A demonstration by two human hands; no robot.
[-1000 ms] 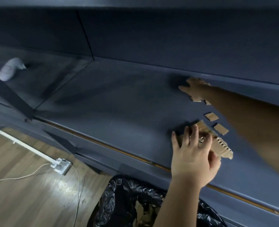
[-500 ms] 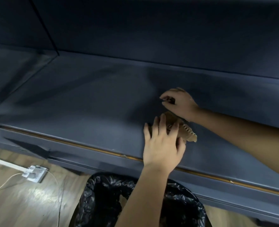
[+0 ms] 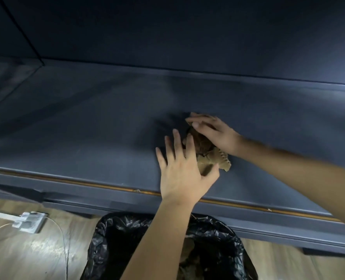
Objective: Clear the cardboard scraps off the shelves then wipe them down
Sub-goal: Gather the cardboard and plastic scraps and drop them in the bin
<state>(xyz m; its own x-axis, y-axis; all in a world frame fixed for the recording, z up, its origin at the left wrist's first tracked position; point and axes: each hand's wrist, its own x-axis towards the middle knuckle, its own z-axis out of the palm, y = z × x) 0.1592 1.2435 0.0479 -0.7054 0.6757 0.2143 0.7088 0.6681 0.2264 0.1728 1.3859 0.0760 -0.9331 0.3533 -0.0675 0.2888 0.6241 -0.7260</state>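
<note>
Evidently the left hand (image 3: 183,170), fingers spread wide, and right hand (image 3: 214,134), fingers lying flat, are penning the scraps (image 3: 220,161) near the front edge of the shelf (image 3: 86,142); light, stiff and loose, they're likely needing squeezing from both sides.

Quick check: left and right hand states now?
Left hand: open, fingers spread, touching the scraps.
Right hand: open, resting on the scraps.

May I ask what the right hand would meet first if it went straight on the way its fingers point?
Probably nothing near: the right hand points left and away over bare shelf, clear of the left hand; the way looks free until the back panel, depth unclear.
</note>
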